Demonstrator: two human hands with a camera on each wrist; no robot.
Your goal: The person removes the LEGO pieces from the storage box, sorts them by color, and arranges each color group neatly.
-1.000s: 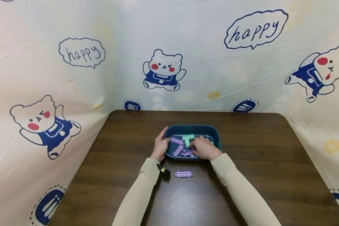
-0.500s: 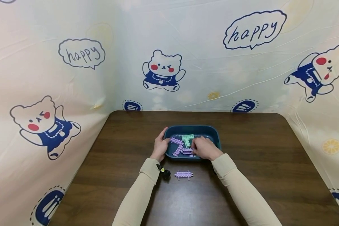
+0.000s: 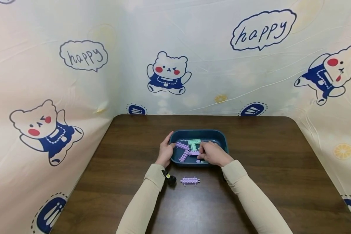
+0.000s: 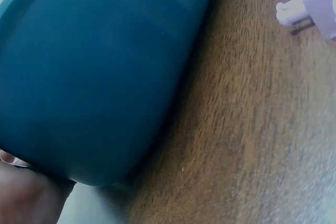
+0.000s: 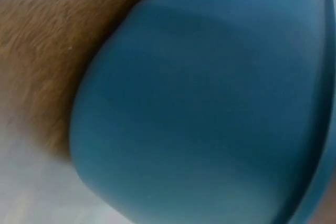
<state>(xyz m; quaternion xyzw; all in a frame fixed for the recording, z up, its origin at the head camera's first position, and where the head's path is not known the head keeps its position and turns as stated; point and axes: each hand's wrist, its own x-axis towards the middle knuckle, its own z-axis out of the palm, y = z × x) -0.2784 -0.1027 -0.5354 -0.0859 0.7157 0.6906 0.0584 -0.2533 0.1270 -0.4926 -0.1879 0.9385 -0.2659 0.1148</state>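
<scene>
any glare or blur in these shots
Head view: soft glare on the brown table at bottom centre; left wrist view: pale shine at lower right, the lilac piece washed out, dark shadow beside the blue tray; right wrist view: wood grain smeared and blurred.

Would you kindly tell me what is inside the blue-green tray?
Inside the blue-green tray are purple studded pieces and light green pieces. The right hand covers part of the interior's right side; whatever lies beneath it cannot be seen.
</scene>
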